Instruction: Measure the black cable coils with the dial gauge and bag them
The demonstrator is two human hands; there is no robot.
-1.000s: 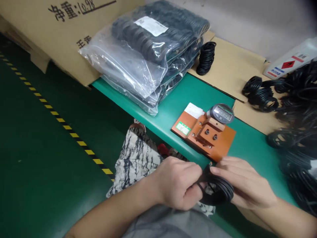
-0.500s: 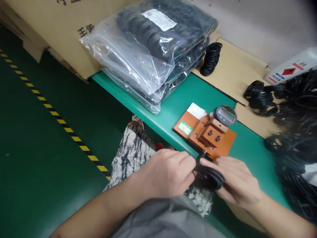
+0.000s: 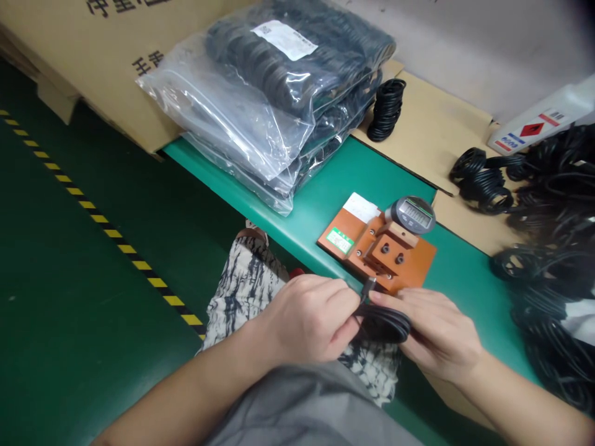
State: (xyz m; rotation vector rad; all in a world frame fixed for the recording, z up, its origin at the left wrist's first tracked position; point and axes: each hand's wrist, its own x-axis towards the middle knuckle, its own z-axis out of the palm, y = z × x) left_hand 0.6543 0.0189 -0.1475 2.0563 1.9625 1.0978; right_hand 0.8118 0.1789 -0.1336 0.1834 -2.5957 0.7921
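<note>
A coiled black cable is held between my two hands at the front edge of the green table. My left hand is closed on the coil's left side. Fingers of my right hand wrap the coil's right side, with the thumb toward the cable's plug end. That plug points up, just in front of an orange gauge fixture. A round digital dial indicator is mounted on the fixture; its digits are too blurred to read. The fingertips of my left hand are partly hidden.
Clear bags of coiled cables are stacked at the table's back left beside a large cardboard box. One bundled coil stands on a cardboard sheet. More black cables and a white bottle are on the right.
The whole view has shifted slightly, so the table things appear a little farther left. Both hands still hold the cable, and its plug end now shows more clearly.
</note>
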